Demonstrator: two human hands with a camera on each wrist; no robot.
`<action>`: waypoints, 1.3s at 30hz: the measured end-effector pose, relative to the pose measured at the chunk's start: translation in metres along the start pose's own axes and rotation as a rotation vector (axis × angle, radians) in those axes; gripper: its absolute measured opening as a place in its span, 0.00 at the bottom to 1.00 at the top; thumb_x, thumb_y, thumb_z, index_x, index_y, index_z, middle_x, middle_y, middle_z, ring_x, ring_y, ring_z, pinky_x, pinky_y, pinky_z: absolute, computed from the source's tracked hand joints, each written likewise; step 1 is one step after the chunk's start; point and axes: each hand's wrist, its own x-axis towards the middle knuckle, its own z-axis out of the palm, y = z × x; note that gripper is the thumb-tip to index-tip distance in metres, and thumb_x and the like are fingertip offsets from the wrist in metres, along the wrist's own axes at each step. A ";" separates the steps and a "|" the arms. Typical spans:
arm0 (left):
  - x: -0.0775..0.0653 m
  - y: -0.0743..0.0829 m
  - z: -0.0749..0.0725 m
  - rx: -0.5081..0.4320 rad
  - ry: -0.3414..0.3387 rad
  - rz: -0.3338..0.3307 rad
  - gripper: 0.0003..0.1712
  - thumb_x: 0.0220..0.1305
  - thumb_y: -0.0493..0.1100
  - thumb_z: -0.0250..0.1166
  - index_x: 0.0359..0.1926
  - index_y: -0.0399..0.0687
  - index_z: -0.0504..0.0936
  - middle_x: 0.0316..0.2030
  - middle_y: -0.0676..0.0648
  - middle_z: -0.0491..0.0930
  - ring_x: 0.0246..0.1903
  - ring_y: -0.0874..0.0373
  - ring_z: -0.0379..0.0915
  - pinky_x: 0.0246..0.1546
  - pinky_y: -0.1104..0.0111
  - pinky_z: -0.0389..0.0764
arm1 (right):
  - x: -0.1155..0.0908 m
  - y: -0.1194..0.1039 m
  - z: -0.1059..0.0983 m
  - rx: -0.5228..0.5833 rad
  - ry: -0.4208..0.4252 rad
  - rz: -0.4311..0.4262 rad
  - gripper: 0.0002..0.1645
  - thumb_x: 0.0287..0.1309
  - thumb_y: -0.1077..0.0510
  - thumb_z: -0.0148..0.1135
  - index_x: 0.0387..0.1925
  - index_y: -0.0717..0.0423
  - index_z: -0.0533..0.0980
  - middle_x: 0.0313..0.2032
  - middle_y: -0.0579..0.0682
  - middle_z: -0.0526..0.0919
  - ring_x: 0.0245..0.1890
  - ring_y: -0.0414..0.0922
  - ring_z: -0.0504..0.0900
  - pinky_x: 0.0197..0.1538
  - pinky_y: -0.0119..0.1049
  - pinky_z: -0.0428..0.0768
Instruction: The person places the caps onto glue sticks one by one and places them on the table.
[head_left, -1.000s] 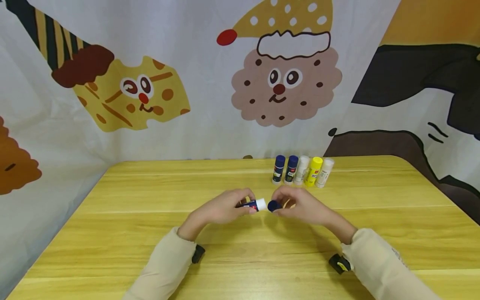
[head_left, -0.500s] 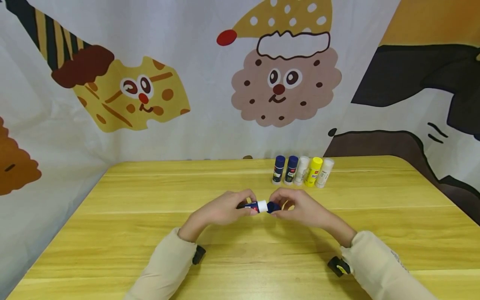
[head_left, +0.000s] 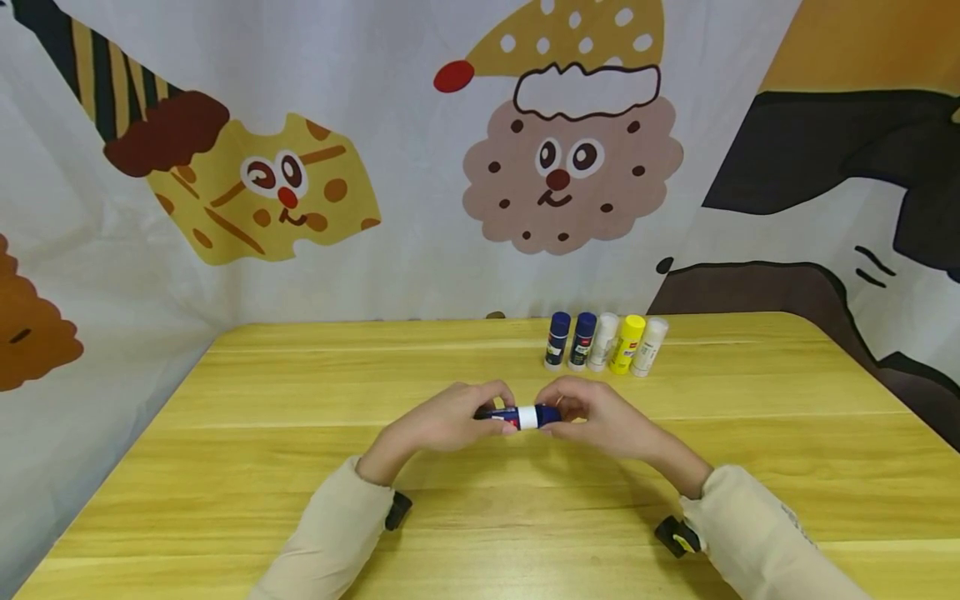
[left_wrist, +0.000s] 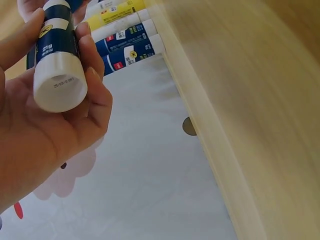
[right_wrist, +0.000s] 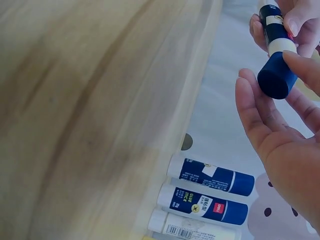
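My left hand (head_left: 446, 417) grips a navy glue stick (head_left: 506, 417) lying sideways above the table, its white collar pointing right. In the left wrist view the glue stick (left_wrist: 59, 42) shows its hollow white base toward the camera, with fingers and thumb around the barrel. Between thumb and fingers my right hand (head_left: 607, 418) pinches a dark blue cap (head_left: 550, 415). The cap (right_wrist: 276, 77) is in line with the barrel and meets the white collar, as the right wrist view shows. Whether it is fully seated I cannot tell.
Toward the back right of the wooden table (head_left: 337, 467) stands a row of upright glue sticks: two navy glue sticks (head_left: 570, 340), a white glue stick (head_left: 603, 343), a yellow glue stick (head_left: 627, 344) and another white glue stick (head_left: 649, 347). A cartoon-printed cloth (head_left: 420, 275) hangs behind.
The right hand has brought the cap left and the gap to the glue stick's white end has closed. The left hand has barely shifted; the standing row has not moved.
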 end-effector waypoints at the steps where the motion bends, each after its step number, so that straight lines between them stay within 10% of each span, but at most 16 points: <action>1: 0.000 0.000 0.000 0.002 0.001 -0.001 0.09 0.62 0.45 0.60 0.42 0.50 0.73 0.22 0.54 0.73 0.18 0.64 0.62 0.21 0.73 0.65 | 0.000 0.000 0.000 0.005 -0.003 0.002 0.13 0.53 0.66 0.63 0.42 0.61 0.74 0.38 0.52 0.77 0.30 0.42 0.76 0.36 0.35 0.77; 39: 0.002 0.000 0.000 -0.005 0.016 -0.012 0.10 0.63 0.45 0.59 0.43 0.48 0.75 0.24 0.53 0.73 0.19 0.63 0.62 0.22 0.72 0.64 | -0.002 -0.003 0.002 0.080 0.012 -0.010 0.15 0.51 0.73 0.60 0.42 0.63 0.73 0.38 0.54 0.76 0.35 0.47 0.79 0.40 0.36 0.78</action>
